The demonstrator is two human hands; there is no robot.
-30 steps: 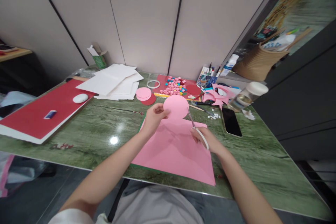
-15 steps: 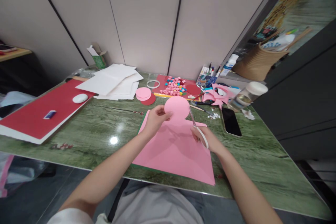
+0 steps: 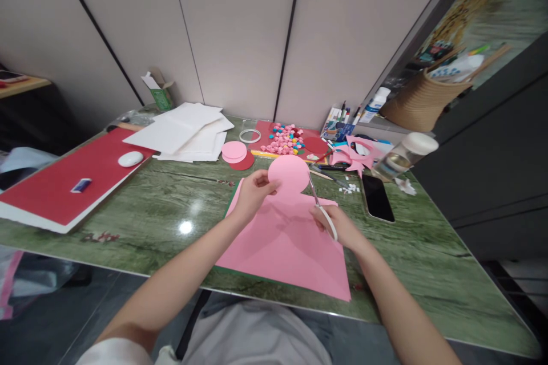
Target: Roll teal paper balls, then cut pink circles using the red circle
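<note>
My left hand [image 3: 256, 191] pinches the lower left edge of a round pink paper disc [image 3: 288, 174], held up over the far edge of the pink paper sheets [image 3: 286, 245]. White-handled scissors [image 3: 322, 208] are in my right hand [image 3: 336, 222], fingers closed around the handles. The blades point up and away, against the right edge of the disc, and look nearly closed. Beneath the pink sheets a green edge shows. To the left of the disc lie cut pink circles [image 3: 233, 151] and a red circle [image 3: 242, 161].
Behind are pink and coloured beads [image 3: 285, 140], a tape roll [image 3: 249, 136] and white sheets [image 3: 184, 128]. On the right lie a phone [image 3: 377, 198], pink scraps [image 3: 349, 155] and a clear bottle [image 3: 405, 155]. A red board [image 3: 55, 188] with a mouse [image 3: 131, 158] is on the left.
The scissors' handles have drawn slightly inward in my right hand. The disc and my left hand stay nearly in place.
</note>
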